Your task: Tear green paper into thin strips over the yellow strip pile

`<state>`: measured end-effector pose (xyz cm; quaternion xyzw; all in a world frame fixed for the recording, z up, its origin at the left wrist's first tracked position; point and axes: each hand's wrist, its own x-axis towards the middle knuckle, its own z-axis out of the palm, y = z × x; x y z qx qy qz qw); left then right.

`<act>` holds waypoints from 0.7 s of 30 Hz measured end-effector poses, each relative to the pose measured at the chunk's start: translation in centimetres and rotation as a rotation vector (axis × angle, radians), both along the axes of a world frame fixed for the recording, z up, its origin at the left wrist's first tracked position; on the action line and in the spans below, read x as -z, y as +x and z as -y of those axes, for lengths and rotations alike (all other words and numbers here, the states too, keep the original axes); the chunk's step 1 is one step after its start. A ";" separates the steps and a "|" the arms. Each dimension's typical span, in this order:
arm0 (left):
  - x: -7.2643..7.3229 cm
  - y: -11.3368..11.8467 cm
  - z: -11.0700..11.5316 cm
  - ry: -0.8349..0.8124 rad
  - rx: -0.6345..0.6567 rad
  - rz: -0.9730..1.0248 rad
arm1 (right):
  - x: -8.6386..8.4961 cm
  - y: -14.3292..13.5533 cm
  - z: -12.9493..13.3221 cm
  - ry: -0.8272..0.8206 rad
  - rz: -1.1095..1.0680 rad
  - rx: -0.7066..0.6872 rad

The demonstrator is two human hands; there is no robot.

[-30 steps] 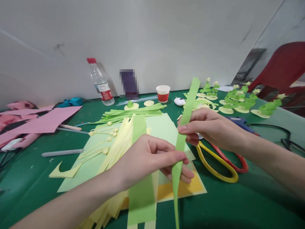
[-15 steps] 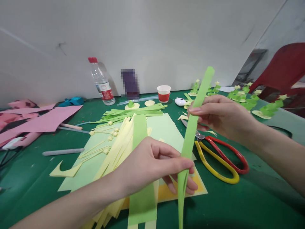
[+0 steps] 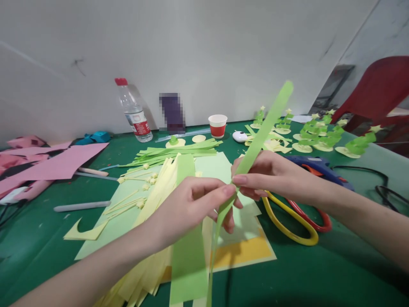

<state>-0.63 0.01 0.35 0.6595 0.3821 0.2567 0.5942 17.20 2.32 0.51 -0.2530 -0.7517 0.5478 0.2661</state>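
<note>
Head | left hand [image 3: 191, 209], right hand [image 3: 275, 175]: fingers [image 3: 217, 199] pinching green paper strip [image 3: 265, 128] | paper cup [image 3: 217, 127]: near far edge of bench [image 3: 319, 273]

Grn tbl [image 3: 35, 243], scissors [image 3: 309, 242], red/wht cup [image 3: 217, 127], plastic btl [image 3: 138, 119]

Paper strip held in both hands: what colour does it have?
The paper strip is plain light green; it shows best in the head view.

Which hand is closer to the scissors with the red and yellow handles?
Right. The right hand is up close to the scissors, covering part of them in this view. The left hand is farther off, to their left.
</note>
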 end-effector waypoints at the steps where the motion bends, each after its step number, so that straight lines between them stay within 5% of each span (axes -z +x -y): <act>1: 0.0 0.1 0.0 0.011 -0.012 0.015 | 0.0 0.0 0.0 0.022 -0.033 -0.005; 8: -0.1 0.5 0.6 -0.190 -0.012 0.149 | 0.1 -0.2 0.4 0.046 -0.126 0.114; 21: -0.1 0.3 1.0 -0.262 0.033 0.129 | 1.2 -0.4 0.5 -0.005 -0.078 0.014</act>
